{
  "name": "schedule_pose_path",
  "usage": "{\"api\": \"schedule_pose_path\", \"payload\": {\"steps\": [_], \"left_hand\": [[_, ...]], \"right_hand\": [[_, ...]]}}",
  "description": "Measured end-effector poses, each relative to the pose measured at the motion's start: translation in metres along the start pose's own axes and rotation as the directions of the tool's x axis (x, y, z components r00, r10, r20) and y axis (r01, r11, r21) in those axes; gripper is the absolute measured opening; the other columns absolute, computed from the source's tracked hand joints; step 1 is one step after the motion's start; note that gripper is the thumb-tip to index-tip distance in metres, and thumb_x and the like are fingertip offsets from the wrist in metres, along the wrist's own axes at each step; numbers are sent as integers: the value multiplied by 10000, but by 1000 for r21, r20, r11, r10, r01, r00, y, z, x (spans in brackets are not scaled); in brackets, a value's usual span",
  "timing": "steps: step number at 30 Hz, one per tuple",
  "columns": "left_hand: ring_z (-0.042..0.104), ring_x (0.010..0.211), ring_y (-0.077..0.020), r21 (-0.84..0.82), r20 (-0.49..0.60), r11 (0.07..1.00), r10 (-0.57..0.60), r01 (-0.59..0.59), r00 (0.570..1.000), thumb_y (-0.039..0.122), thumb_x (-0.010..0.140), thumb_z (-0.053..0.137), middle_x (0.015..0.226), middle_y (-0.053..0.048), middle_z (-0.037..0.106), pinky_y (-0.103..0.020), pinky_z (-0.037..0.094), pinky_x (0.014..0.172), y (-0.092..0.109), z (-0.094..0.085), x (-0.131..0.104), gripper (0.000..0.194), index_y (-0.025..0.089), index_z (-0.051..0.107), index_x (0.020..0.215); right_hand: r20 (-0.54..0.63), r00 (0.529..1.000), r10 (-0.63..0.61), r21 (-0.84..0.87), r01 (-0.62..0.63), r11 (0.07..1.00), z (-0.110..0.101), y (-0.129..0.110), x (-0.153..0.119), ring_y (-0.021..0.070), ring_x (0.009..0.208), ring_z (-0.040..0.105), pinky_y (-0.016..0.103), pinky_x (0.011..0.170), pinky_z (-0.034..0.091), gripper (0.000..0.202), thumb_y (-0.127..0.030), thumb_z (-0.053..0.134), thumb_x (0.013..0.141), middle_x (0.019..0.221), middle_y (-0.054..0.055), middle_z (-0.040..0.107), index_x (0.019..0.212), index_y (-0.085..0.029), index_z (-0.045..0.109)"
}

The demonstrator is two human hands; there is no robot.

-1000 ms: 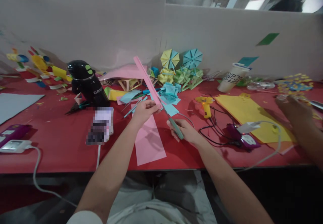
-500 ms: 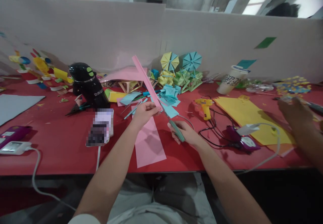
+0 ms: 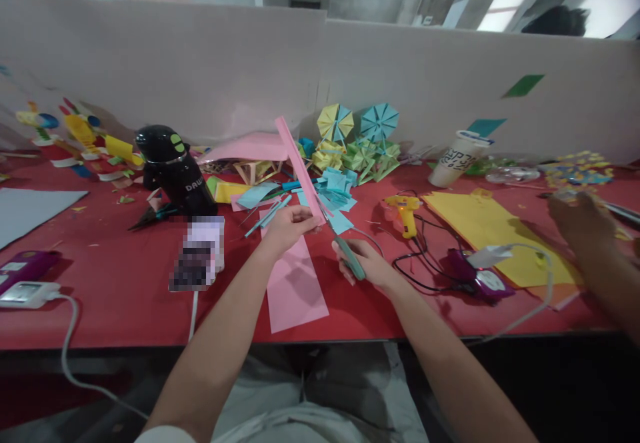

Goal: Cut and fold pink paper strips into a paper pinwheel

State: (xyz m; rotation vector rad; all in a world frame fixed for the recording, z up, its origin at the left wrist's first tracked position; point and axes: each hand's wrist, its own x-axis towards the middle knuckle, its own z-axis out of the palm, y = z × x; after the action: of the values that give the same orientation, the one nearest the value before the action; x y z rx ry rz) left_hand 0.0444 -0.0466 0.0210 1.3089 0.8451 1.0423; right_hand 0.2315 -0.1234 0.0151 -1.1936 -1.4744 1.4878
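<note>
My left hand (image 3: 294, 225) pinches the lower end of a long pink paper strip (image 3: 299, 163), which slants up and away to the left. The green-handled scissors (image 3: 350, 258) are in my right hand (image 3: 364, 263), fingers closed round the handles. Their blades point up to the left and meet the strip's edge close to my left fingertips; how far apart the blades are I cannot make out. Beneath my hands a pink paper sheet (image 3: 297, 290) lies flat on the red table (image 3: 350, 316).
Behind my hands lie blue paper pieces (image 3: 336, 190) and folded paper wheels (image 3: 380, 122). A black bottle (image 3: 175, 170) and a phone (image 3: 197, 253) stand left. On the right are a yellow glue gun (image 3: 407, 215), its cord, yellow paper (image 3: 490, 233), a cup (image 3: 457, 158) and another person's hand (image 3: 583, 220).
The pink strip has tilted more upright, its top moving right and slightly down. My left hand has shifted slightly right, towards the scissors. My right hand stays almost in place.
</note>
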Motion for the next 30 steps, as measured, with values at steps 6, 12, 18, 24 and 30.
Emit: {"api": "schedule_pose_path", "payload": {"steps": [6,12,18,24,30], "left_hand": [[663,667,-144,4,1,1000,-9,9,1000,424,620,852,716,-43,708,-332,550,751,0,1,0,350,150,710,785],[649,677,-142,43,12,997,-64,64,998,431,630,837,726,-56,703,-310,531,717,7,-1,-2,341,146,707,766],[629,693,-128,50,-58,997,-48,51,997,378,576,871,813,-40,688,-245,497,602,11,-2,0,402,156,659,835],[612,600,-107,-157,-186,986,-85,55,979,404,679,786,682,8,612,-225,475,549,14,-3,3,331,162,572,754],[608,602,-107,-143,-230,990,-34,1,973,387,678,794,652,-5,629,-221,486,559,11,-6,4,315,150,594,733]], "right_hand": [[19,1000,-1,11,1,1000,0,2,1,92,332,434,238,398,306,486,-645,630,814,405,-63,485,675,-224,431],[14,1000,1,1,-1,1000,0,1,1,85,333,437,230,388,294,499,-666,623,808,417,-59,498,684,-217,444],[31,1000,5,-14,-4,1000,-1,4,1,80,333,428,220,380,286,507,-678,614,809,412,-68,481,698,-215,441],[53,998,24,-23,-23,999,-2,4,0,82,339,435,220,380,298,493,-659,623,808,419,-65,489,695,-212,447],[63,997,50,-48,-47,998,-2,3,-1,82,341,439,221,382,301,487,-647,632,800,430,-64,491,689,-212,445]]}}
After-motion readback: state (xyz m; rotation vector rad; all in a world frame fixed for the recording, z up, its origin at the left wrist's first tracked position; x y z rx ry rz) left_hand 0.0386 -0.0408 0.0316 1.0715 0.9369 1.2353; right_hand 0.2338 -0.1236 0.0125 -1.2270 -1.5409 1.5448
